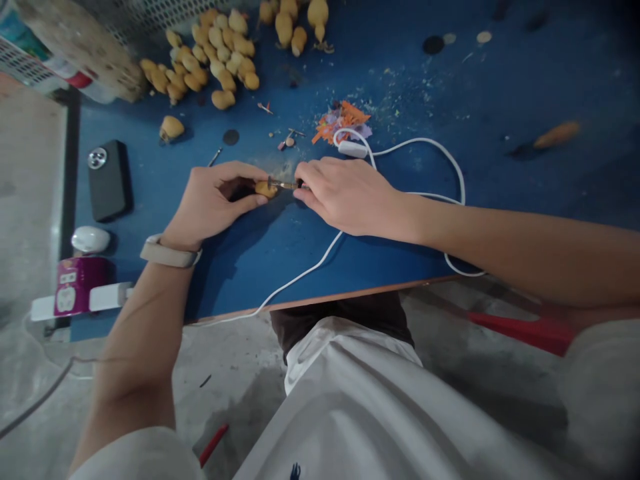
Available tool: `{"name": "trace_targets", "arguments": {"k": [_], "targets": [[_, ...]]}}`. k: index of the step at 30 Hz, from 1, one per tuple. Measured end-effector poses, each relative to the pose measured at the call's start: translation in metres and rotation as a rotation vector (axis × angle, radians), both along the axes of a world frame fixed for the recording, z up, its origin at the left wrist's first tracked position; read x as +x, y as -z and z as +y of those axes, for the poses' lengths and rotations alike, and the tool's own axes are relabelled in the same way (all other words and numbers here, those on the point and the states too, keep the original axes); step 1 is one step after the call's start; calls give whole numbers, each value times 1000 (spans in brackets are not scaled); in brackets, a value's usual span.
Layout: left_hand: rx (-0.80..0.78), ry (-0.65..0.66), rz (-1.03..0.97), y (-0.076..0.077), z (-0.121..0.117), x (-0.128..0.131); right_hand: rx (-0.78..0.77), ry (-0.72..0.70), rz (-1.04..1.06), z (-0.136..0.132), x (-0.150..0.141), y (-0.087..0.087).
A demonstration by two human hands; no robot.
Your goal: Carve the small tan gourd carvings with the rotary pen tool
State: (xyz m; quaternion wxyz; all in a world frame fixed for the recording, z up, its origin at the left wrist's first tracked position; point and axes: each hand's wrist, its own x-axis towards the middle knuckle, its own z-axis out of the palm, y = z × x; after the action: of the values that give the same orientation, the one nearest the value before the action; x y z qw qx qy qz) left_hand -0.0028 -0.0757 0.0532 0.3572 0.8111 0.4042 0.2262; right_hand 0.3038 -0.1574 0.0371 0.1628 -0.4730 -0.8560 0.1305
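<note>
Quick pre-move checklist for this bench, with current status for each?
1. Gourd secured: ok, the left hand pinches the small gourd between thumb and fingers.
2. Tool held: ok, the right hand grips the tool, metal end toward the gourd.
3. Tip contact: cannot tell, the meeting point is too small to make out.
4. White cord clear of the arm: not ok, it runs under the right forearm.
5. Inline switch setting: cannot tell, no legible marking.
6. Phone out of the way: ok, it lies apart from both hands.
</note>
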Motion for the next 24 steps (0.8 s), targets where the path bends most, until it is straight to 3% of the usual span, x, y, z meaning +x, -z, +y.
{"name": "trace_targets", "arguments": {"k": [11, 18, 24], "targets": [[73, -66, 13, 15, 16, -2, 8, 33, 2, 16, -6, 6], [40, -117, 11, 17, 14, -1, -59, 46, -24, 13, -13, -7], [39, -134, 20, 17, 15, -1, -42, 28, 10, 14, -9, -1]]}}
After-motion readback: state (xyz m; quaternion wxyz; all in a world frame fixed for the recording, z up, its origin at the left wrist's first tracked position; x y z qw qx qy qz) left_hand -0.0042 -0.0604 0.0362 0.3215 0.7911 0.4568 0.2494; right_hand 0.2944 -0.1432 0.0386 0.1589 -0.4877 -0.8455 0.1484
